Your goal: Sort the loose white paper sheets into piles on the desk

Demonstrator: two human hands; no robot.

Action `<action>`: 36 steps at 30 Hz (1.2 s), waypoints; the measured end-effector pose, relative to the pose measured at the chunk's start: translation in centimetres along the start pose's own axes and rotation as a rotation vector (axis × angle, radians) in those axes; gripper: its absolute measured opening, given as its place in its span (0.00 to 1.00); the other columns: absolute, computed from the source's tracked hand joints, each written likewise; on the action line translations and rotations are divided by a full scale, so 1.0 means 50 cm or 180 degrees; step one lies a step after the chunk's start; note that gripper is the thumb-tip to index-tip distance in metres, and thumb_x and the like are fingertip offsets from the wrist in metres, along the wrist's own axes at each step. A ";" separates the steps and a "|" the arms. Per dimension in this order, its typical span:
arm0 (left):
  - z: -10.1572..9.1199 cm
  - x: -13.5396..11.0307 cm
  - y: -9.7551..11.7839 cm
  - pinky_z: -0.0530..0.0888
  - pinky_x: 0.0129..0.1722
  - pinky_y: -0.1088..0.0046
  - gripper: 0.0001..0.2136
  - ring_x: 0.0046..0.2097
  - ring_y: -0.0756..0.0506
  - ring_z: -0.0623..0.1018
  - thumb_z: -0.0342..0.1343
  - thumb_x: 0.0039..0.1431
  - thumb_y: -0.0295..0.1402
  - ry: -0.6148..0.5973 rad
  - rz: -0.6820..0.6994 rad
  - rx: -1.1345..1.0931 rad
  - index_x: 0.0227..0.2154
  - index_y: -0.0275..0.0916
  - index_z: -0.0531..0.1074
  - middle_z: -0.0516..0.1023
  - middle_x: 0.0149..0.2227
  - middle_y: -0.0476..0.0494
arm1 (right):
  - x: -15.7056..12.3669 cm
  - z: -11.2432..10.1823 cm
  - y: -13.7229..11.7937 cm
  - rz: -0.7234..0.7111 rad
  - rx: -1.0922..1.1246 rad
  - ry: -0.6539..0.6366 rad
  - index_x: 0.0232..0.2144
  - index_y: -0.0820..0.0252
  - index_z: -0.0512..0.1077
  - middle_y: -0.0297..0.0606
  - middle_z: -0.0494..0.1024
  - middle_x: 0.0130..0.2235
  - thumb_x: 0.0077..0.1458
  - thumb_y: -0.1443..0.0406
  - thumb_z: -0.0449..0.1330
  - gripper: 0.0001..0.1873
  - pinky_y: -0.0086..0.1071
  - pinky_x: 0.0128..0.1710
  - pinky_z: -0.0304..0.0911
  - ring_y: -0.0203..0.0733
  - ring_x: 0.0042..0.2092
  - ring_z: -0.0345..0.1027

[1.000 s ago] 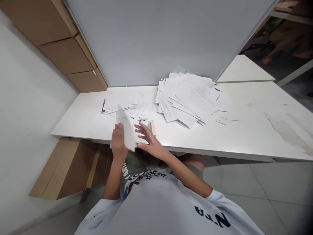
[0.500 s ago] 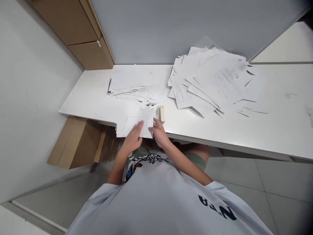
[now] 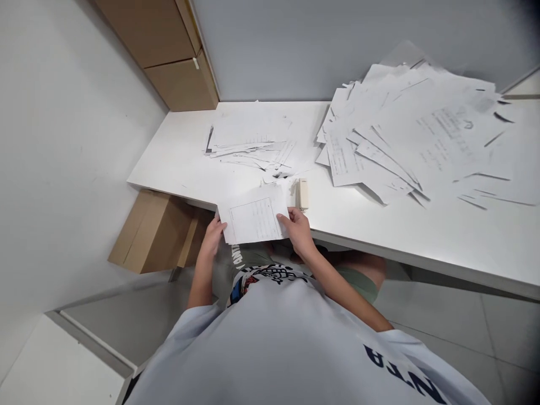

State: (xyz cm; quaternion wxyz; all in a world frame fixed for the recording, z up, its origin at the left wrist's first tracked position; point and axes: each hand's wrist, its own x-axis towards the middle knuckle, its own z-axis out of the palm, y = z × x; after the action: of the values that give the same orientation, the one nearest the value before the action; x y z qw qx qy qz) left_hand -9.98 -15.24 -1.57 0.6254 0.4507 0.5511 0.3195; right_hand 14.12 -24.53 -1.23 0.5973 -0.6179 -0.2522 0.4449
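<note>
Between my two hands is a small stack of paper sheets (image 3: 253,216), its top sheet printed with a ruled frame and faint lines. My left hand (image 3: 214,235) pinches the stack's left edge, thumb on top and fingers beneath. At the right edge my right hand (image 3: 297,228) grips it the same way. The sheets reach over the table's front edge. Just beyond my right hand stands a small cream-coloured block-like object (image 3: 302,194), its kind unclear, touching or close to scraps of paper.
A large heap of loose papers (image 3: 405,135) covers the table's right part. A lower pile of sheets and strips (image 3: 248,135) lies further back on the white table (image 3: 160,152). Cardboard boxes stand at the back left (image 3: 185,84) and below the table (image 3: 156,233).
My left hand has left the top of the sheets and now holds their left edge. My right hand keeps its grip on the right edge. The view has shifted left.
</note>
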 end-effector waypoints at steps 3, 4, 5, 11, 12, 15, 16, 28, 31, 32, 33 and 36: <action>0.004 0.009 0.006 0.74 0.49 0.63 0.23 0.48 0.40 0.79 0.66 0.42 0.32 -0.0260 0.0253 -0.0294 0.45 0.36 0.73 0.81 0.44 0.39 | -0.007 -0.011 -0.008 -0.0439 -0.0530 0.0036 0.34 0.57 0.70 0.37 0.76 0.34 0.52 0.53 0.59 0.14 0.38 0.39 0.62 0.45 0.37 0.68; 0.005 0.012 0.011 0.75 0.48 0.65 0.22 0.46 0.41 0.79 0.66 0.41 0.31 -0.0208 0.0430 -0.0362 0.44 0.37 0.73 0.81 0.43 0.40 | -0.009 -0.015 -0.014 -0.0588 -0.0650 0.0041 0.35 0.57 0.70 0.36 0.76 0.34 0.53 0.53 0.58 0.14 0.37 0.38 0.61 0.44 0.36 0.67; 0.006 0.014 0.019 0.74 0.48 0.66 0.22 0.45 0.43 0.79 0.66 0.40 0.30 -0.0120 0.0645 -0.0406 0.43 0.37 0.73 0.81 0.42 0.41 | -0.011 -0.018 -0.021 -0.0725 -0.0727 0.0045 0.37 0.56 0.70 0.35 0.75 0.33 0.55 0.53 0.57 0.14 0.37 0.37 0.61 0.43 0.35 0.67; 0.031 0.022 0.111 0.73 0.49 0.70 0.17 0.45 0.47 0.77 0.60 0.49 0.27 0.0605 0.2025 0.0261 0.44 0.40 0.71 0.78 0.43 0.44 | 0.020 -0.008 -0.068 -0.1605 -0.0194 0.0027 0.40 0.54 0.67 0.38 0.76 0.41 0.58 0.54 0.57 0.12 0.39 0.47 0.64 0.44 0.45 0.70; 0.039 0.026 0.126 0.72 0.50 0.69 0.17 0.46 0.46 0.77 0.58 0.50 0.26 0.0670 0.2188 0.0459 0.45 0.40 0.70 0.77 0.43 0.44 | 0.028 -0.003 -0.070 -0.1697 -0.0074 -0.0009 0.40 0.54 0.67 0.39 0.76 0.43 0.58 0.54 0.57 0.12 0.40 0.50 0.63 0.45 0.48 0.69; 0.062 0.052 0.145 0.70 0.54 0.68 0.18 0.49 0.46 0.75 0.54 0.53 0.25 0.0766 0.2383 0.0785 0.48 0.41 0.68 0.75 0.45 0.44 | 0.047 0.012 -0.062 -0.1745 0.0006 -0.0038 0.39 0.53 0.66 0.40 0.75 0.44 0.57 0.54 0.58 0.12 0.41 0.54 0.62 0.46 0.51 0.69; 0.069 0.063 0.145 0.70 0.55 0.68 0.18 0.50 0.46 0.75 0.54 0.53 0.25 0.0778 0.2341 0.0793 0.48 0.41 0.67 0.75 0.46 0.44 | 0.050 0.017 -0.057 -0.1715 -0.0042 -0.0006 0.39 0.53 0.67 0.40 0.75 0.44 0.57 0.54 0.58 0.12 0.42 0.54 0.62 0.46 0.51 0.69; 0.114 -0.067 0.108 0.72 0.51 0.69 0.17 0.49 0.44 0.76 0.55 0.53 0.27 0.0433 0.1786 0.0588 0.47 0.41 0.67 0.75 0.45 0.43 | -0.088 -0.108 -0.074 -0.0942 -0.0922 0.0003 0.37 0.53 0.73 0.36 0.76 0.33 0.56 0.56 0.57 0.11 0.39 0.41 0.66 0.46 0.39 0.71; 0.139 -0.113 0.045 0.74 0.50 0.66 0.21 0.50 0.43 0.77 0.53 0.52 0.25 -0.0033 0.0987 0.0789 0.51 0.42 0.63 0.75 0.48 0.40 | -0.130 -0.178 -0.034 -0.0275 -0.0737 0.0100 0.41 0.54 0.71 0.34 0.76 0.29 0.51 0.56 0.60 0.15 0.39 0.37 0.66 0.46 0.34 0.71; 0.150 -0.119 0.025 0.74 0.49 0.65 0.22 0.49 0.43 0.77 0.52 0.52 0.25 -0.0162 0.0759 0.0776 0.52 0.42 0.62 0.76 0.48 0.39 | -0.136 -0.197 -0.020 -0.0103 -0.0514 0.0153 0.43 0.54 0.70 0.35 0.77 0.31 0.50 0.56 0.61 0.18 0.39 0.37 0.67 0.46 0.34 0.71; 0.162 -0.120 0.009 0.75 0.48 0.65 0.23 0.48 0.43 0.78 0.52 0.52 0.25 -0.0271 0.0592 0.0737 0.53 0.41 0.61 0.76 0.47 0.39 | -0.137 -0.212 -0.009 0.0030 -0.0270 0.0208 0.46 0.54 0.68 0.37 0.79 0.33 0.48 0.56 0.62 0.22 0.40 0.36 0.67 0.46 0.35 0.72; 0.200 -0.098 -0.008 0.75 0.44 0.67 0.25 0.45 0.45 0.79 0.52 0.54 0.26 -0.0433 0.0514 0.0749 0.56 0.40 0.57 0.75 0.43 0.40 | -0.117 -0.243 0.000 0.0284 0.0138 0.0419 0.50 0.55 0.65 0.38 0.80 0.35 0.44 0.57 0.64 0.29 0.39 0.34 0.67 0.46 0.34 0.73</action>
State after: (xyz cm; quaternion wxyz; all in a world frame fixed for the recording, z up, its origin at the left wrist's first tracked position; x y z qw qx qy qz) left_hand -1.19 -21.91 -0.09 0.5765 0.5842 0.5031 0.2708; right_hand 21.68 -35.68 -1.11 0.6054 -0.6433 -0.1749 0.4348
